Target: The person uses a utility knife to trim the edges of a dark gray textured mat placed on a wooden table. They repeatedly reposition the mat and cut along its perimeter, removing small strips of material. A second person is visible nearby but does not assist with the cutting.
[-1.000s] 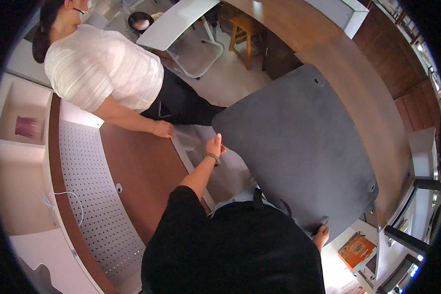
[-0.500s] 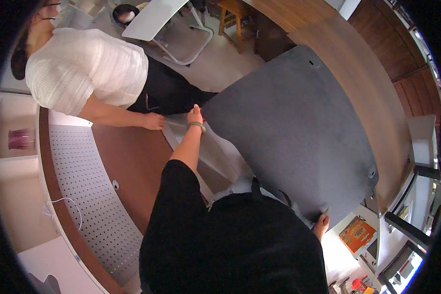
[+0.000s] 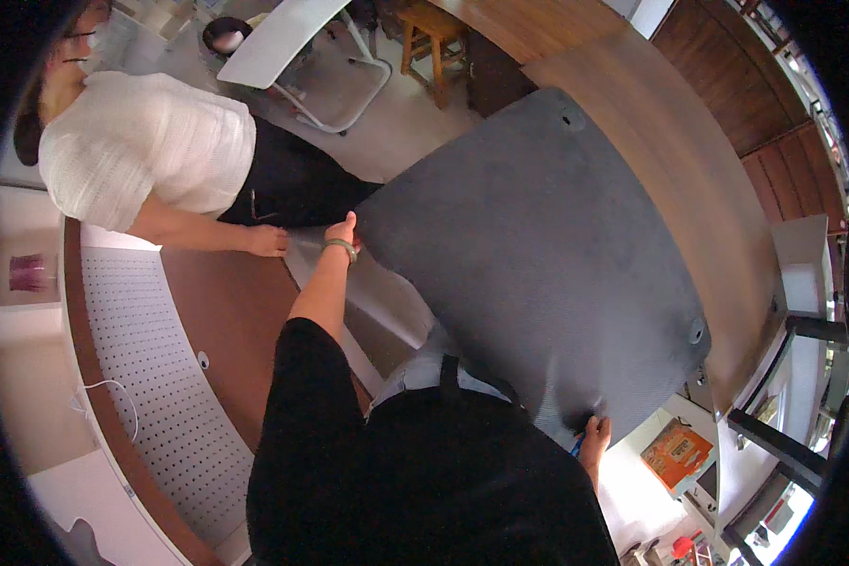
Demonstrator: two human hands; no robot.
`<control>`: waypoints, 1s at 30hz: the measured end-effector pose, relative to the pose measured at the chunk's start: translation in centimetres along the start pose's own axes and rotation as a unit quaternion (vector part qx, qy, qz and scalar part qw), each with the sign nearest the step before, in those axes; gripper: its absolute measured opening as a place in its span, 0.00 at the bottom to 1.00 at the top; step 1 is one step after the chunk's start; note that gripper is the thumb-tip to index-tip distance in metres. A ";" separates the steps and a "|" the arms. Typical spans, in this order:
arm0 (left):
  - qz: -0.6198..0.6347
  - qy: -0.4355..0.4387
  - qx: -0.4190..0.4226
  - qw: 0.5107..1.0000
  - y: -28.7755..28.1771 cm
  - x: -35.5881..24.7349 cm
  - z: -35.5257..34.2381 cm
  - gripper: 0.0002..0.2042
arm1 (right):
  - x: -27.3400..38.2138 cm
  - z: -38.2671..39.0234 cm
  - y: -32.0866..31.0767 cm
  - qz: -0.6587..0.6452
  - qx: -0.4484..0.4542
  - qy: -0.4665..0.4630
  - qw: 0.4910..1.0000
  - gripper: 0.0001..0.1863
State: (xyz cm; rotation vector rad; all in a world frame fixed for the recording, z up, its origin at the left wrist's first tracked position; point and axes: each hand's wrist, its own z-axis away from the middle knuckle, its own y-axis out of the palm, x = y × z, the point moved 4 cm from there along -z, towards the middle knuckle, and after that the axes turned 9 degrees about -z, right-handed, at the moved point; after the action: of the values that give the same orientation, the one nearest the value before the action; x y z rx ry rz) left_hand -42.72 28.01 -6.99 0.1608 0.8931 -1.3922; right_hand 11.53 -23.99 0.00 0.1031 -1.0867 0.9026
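Dark grey mat against a brown, wood-grained counter
Fine texture patterns the mat's lower part; at left, a white board carries rows of dark dots. The upper-left shirt is white, the lower-centre top plain black, the lower-right box orange.

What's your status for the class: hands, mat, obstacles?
Left hand gripping dark grey mat at left corner; right hand pinching near edge. Mat spread out, puckered by right hand. Co-worker near left corner.
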 end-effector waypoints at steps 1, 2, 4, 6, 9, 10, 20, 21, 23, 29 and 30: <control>0.019 -0.002 0.000 1.000 -0.4 -0.1 -0.4 0.22 | 0.6 0.0 0.7 -0.039 0.023 -0.003 0.999 0.09; 0.017 0.015 0.022 1.000 -0.3 -0.5 -0.8 0.26 | 1.5 -0.1 1.6 -0.107 0.073 -0.010 0.992 0.08; -0.030 0.046 0.048 0.997 -0.4 -1.7 -1.2 0.28 | 3.8 -0.6 3.1 -0.039 0.045 -0.042 0.997 0.06; -0.108 0.091 0.031 0.989 -0.7 -3.3 -1.5 0.32 | 6.7 -1.2 5.2 -0.009 0.023 -0.021 0.999 0.07; -0.171 0.121 0.041 0.977 -0.9 -5.7 -1.8 0.37 | 12.7 -3.6 12.1 0.010 0.060 -0.062 0.996 0.11; -0.179 0.118 0.050 0.975 -1.2 -6.4 -1.9 0.36 | 14.6 -4.0 14.9 0.044 0.074 -0.071 0.994 0.12; -0.179 0.161 -0.030 0.970 0.6 -11.4 -2.9 0.30 | 33.3 -10.6 40.5 0.171 0.141 -0.267 0.938 0.13; -0.164 0.193 -0.032 0.967 0.7 -11.8 -3.1 0.29 | 34.7 -11.6 42.3 0.174 0.152 -0.263 0.937 0.12; -0.136 0.239 -0.038 0.961 0.6 -12.2 -3.4 0.28 | 37.2 -13.4 45.4 0.173 0.175 -0.255 0.935 0.12; -0.161 0.251 -0.024 0.954 0.7 -12.2 -4.6 0.25 | 40.0 -17.7 51.1 0.205 0.194 -0.272 0.920 0.13; -0.165 0.246 -0.025 0.955 0.7 -12.2 -4.7 0.25 | 39.7 -18.3 51.5 0.209 0.191 -0.278 0.918 0.14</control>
State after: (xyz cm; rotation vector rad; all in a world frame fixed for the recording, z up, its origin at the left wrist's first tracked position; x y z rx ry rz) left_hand -43.21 40.45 -2.84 0.3430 1.4175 -1.6715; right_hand -3.86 41.60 4.93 0.4911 -1.4759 1.5269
